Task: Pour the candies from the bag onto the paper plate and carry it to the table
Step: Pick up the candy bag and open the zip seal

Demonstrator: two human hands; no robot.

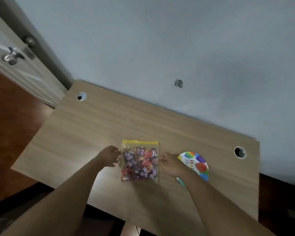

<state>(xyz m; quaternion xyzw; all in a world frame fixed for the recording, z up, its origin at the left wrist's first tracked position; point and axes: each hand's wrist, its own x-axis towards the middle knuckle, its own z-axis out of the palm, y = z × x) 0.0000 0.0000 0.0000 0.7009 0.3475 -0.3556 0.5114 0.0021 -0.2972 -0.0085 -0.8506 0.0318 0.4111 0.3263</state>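
Observation:
A clear zip bag [140, 161] with a yellow seal strip lies flat on the wooden desk [95, 126], full of purple and red wrapped candies. My left hand [109, 155] is at the bag's left edge, fingers curled and touching or nearly touching it. At the bag's right edge is my right hand [170, 163], fingers curled the same way. A colourful paper plate [198, 165] with balloon print lies on the desk just right of the bag, partly hidden under my right hand and wrist.
The desk stands against a pale wall and has two round cable holes [81, 96] [239, 152]. A white door with a metal knob [11, 57] is at the far left. Reddish-brown floor [10, 120] lies left of the desk.

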